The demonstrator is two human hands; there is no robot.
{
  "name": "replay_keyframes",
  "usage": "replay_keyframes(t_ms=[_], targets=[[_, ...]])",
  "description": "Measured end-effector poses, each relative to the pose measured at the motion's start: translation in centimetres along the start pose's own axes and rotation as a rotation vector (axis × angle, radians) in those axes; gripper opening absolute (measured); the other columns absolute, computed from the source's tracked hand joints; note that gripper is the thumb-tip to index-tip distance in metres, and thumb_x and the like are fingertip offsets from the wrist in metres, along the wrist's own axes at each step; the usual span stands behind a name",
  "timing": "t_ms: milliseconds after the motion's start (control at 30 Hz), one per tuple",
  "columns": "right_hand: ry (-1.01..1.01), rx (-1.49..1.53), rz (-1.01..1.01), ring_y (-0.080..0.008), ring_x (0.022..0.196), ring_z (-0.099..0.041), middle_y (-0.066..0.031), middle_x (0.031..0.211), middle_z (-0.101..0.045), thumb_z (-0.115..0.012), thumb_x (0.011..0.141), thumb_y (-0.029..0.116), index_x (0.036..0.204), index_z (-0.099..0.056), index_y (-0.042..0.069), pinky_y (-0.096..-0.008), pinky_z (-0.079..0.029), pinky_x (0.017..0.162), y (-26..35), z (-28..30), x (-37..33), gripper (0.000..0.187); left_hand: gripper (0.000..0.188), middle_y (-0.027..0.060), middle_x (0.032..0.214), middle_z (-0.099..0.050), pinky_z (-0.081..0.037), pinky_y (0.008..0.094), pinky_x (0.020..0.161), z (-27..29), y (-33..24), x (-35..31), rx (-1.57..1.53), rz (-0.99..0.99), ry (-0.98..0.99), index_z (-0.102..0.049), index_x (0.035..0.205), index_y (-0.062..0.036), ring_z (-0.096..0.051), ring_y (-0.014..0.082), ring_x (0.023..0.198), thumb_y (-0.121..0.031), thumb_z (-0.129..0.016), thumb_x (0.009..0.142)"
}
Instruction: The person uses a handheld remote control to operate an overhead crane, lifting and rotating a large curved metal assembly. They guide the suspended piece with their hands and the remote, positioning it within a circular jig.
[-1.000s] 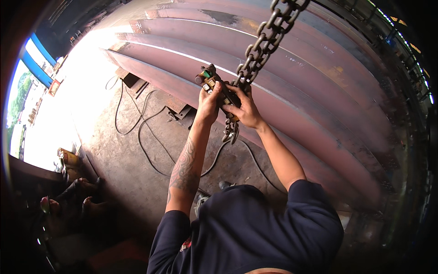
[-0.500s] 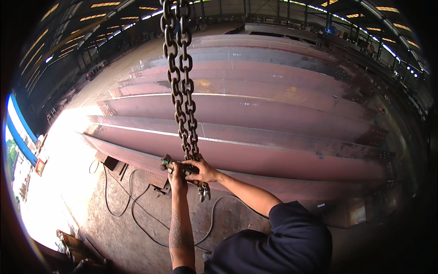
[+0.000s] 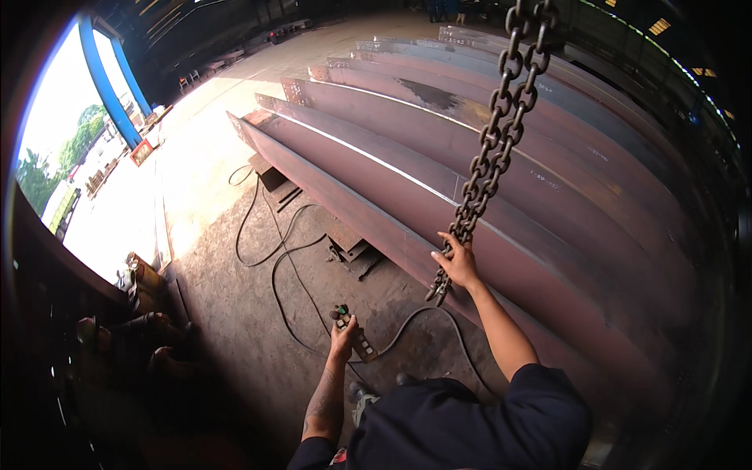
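Note:
My left hand (image 3: 341,341) is closed around a crane pendant controller (image 3: 363,347), a long dark box with a row of pale buttons and a green part at its top. It is held low over the floor. Two strands of heavy rusty chain (image 3: 490,149) hang slantwise from the upper right. My right hand (image 3: 460,266) grips them near their lower end, thumb and index finger partly spread around the links. Below that hand dangles a metal hook end (image 3: 436,293), beside the nearest steel beam (image 3: 337,202). The fingers' far side is hidden.
Several long reddish steel beams (image 3: 376,149) lie side by side to the right. Black cable (image 3: 276,286) loops across the concrete floor (image 3: 227,313). Steel blocks (image 3: 345,235) stand by the near beam. Gas cylinders (image 3: 142,274) are at the left, near the bright doorway.
My view has turned left. My hands, together at the controller and chain before, are now apart: the left has moved down-left with the controller, while the right stays at the chain.

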State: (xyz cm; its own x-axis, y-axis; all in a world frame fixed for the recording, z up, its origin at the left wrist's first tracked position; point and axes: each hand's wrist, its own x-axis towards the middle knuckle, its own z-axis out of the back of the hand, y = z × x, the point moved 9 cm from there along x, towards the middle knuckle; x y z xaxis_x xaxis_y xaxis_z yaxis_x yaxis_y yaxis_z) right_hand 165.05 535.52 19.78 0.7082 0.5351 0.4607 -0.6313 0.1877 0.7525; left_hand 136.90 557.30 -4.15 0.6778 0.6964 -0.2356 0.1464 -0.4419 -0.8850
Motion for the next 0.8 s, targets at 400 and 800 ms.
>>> replay_keyframes(t_ms=[400, 800], targets=[[0.074, 0.037, -0.068, -0.0084, 0.054, -0.050, 0.0017, 0.056, -0.052, -0.071, 0.083, 0.015, 0.126, -0.054, 0.010, -0.0266, -0.041, 0.054, -0.5, 0.2, 0.3, 0.047, 0.075, 0.0177, 0.107, -0.064, -0.050, 0.0393, 0.084, 18.0, 5.6, -13.7, 0.965, 0.262, -0.473, -0.047, 0.111, -0.0026, -0.063, 0.0298, 0.100, -0.048, -0.083, 0.063], [0.065, 0.104, -0.163, -0.0250, 0.087, -0.062, -0.0249, 0.136, -0.023, -0.066, 0.088, 0.014, 0.136, -0.048, 0.013, -0.0329, -0.055, 0.074, -5.8, 1.8, -0.3, 0.051, 0.083, 0.0243, 0.110, -0.062, -0.047, 0.0448, 0.090, 17.3, 11.0, -29.4, 0.964, 0.454, -0.755, -0.045, 0.119, -0.0023, -0.058, 0.0385, 0.109, -0.051, -0.081, 0.062]])
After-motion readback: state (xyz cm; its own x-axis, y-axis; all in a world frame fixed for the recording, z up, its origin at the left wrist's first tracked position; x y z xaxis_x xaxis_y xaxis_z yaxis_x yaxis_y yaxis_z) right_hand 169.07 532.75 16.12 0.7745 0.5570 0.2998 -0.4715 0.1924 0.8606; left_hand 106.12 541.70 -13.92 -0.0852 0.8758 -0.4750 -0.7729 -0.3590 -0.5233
